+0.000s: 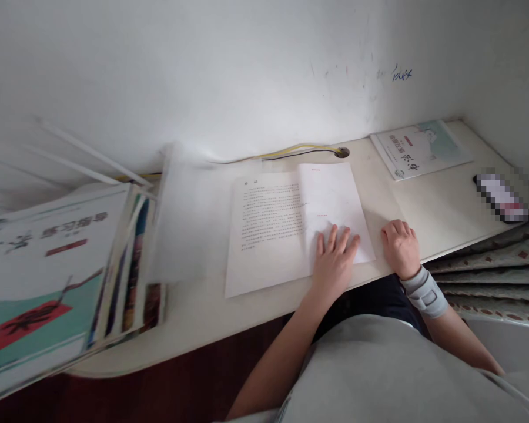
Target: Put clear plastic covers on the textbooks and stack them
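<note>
Close by, the left hand (335,258) lies flat, fingers spread, on a big white paper sheet (286,229), and the right hand (400,247), in a soft grey wristband (425,292), makes a loose fist beside it, its inside hidden. The sheet sits on a cream desk (194,323), tiny black print on its left part, a little red on its right.

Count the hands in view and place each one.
2: the left hand lies spread on the paper; the right hand, curled, is at the desk edge, beside the paper.
</note>
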`<state>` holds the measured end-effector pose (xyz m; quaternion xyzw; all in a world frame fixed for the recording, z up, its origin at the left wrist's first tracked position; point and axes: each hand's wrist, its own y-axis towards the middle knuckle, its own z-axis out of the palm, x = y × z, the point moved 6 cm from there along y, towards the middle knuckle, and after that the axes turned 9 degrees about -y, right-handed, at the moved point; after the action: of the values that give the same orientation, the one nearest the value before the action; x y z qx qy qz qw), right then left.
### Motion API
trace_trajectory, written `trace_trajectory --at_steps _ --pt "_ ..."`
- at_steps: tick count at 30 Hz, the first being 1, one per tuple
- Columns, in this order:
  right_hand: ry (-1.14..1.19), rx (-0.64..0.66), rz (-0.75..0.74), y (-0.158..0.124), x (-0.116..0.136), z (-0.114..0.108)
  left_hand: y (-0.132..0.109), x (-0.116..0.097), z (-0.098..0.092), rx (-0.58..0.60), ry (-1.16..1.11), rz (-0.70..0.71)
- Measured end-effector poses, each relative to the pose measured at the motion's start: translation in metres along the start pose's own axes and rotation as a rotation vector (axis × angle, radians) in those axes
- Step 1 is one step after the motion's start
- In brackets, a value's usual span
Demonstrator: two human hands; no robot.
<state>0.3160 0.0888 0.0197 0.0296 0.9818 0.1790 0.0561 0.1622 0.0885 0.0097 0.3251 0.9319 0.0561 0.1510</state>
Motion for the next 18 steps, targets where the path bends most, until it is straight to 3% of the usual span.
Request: trace_trajectory --at_steps 5,10,18 --pt "-0.074 0.086 0.037 0.001 0.0 0.001 0.0 0.0 0.001 0.011 -0.02 -0.005" --pt "-0.009 0.006 0.012 -0.013 0.007 0.006 0.001 -0.001 -0.001 0.018 -0.041 -0.006" --pt "0.073 0.029 0.025 -0.017 0.01 0.015 0.001 -0.002 -0.003 0.024 -0.048 -0.015"
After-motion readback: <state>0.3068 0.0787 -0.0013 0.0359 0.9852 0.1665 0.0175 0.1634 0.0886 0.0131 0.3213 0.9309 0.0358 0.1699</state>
